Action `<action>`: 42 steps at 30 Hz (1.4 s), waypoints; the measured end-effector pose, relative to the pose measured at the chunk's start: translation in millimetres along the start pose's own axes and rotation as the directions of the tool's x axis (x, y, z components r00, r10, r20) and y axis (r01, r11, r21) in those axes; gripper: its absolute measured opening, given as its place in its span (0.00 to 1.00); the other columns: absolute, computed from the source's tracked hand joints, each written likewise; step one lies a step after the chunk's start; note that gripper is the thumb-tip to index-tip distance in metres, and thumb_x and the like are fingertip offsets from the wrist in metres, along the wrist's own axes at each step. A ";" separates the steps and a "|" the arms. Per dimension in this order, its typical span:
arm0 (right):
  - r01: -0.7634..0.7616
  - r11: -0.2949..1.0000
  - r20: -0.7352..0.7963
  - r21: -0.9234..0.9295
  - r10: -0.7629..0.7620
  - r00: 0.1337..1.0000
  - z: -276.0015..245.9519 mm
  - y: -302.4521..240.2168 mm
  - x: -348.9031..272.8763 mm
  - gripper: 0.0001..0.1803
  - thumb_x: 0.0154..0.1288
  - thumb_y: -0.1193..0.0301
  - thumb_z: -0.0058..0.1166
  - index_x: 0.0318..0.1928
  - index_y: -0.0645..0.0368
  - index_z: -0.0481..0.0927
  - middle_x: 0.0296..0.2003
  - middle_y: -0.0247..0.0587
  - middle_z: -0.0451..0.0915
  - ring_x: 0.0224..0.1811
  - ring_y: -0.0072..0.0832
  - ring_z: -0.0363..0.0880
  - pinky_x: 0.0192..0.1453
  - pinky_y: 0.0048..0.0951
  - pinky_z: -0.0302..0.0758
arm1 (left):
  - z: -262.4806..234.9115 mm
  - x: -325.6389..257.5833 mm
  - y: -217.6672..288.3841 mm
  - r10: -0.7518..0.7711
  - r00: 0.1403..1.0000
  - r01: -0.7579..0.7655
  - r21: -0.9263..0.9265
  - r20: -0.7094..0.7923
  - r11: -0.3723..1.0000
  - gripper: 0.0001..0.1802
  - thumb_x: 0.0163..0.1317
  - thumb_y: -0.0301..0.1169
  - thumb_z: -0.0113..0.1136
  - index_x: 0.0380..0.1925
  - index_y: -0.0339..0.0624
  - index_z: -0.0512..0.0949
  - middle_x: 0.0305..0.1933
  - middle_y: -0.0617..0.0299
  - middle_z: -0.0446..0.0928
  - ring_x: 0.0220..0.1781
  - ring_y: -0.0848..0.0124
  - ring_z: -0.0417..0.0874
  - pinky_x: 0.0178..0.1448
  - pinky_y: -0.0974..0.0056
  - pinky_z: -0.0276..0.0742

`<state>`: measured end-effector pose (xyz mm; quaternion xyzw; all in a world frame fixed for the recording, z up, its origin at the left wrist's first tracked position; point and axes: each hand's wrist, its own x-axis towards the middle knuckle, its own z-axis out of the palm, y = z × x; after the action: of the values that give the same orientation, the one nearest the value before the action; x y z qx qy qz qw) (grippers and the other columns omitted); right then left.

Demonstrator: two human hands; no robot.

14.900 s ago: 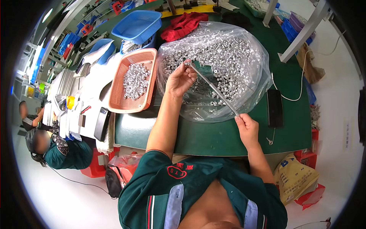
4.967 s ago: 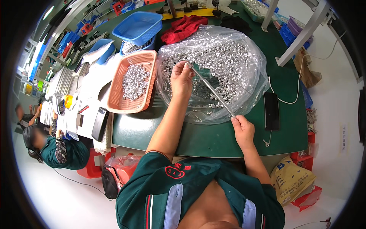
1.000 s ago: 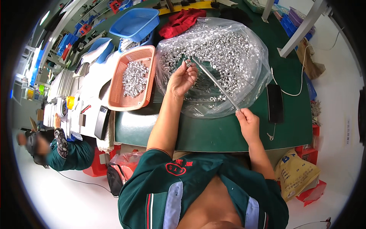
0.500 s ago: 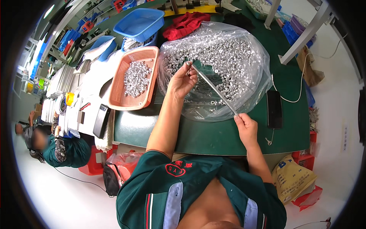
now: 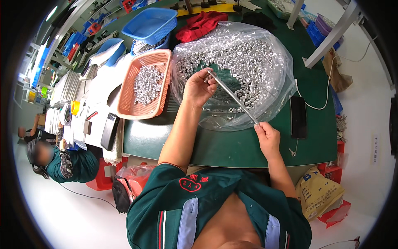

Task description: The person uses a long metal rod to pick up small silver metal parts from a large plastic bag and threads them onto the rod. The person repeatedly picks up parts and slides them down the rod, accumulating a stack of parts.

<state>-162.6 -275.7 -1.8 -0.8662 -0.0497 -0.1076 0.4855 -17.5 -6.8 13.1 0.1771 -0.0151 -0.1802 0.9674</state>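
Note:
A thin, straight silver metal rod slants across the front of a clear plastic bag, which lies spread with many small silver metal fittings in it. My left hand has its thumb and forefinger closed at the rod's far end, the other fingers curled. Whether a small fitting is also between those fingertips is too small to tell. The near end sits in the closed fingers of my right hand, in front of the bag. Left of my left hand is an orange plastic basket with more small fittings inside.
Blue baskets and a red cloth are behind. A black phone and white cable lie at right on the green table. A metal post rises beyond. Another person sits at far left.
My left fingertips have shifted slightly toward me at the rod's far end. The right hand keeps its hold, almost still. At far left, a person in the background has moved.

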 end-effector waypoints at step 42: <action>0.004 1.000 0.003 0.002 -0.004 1.000 0.6 -0.9 0.5 0.09 0.64 0.69 0.58 0.29 0.61 0.76 0.15 0.40 0.67 0.15 0.27 0.65 0.22 0.28 0.63 | 12.6 -8.7 16.9 0.147 0.988 -0.105 0.498 -0.047 0.861 0.12 0.71 0.35 0.51 0.37 0.35 0.75 0.19 0.68 0.63 0.17 0.81 0.56 0.21 0.74 0.51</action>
<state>-162.3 -274.7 -1.2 -0.8658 -0.0525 -0.1070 0.4860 -21.0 6.8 31.1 0.4244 -0.0320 -0.0991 0.8995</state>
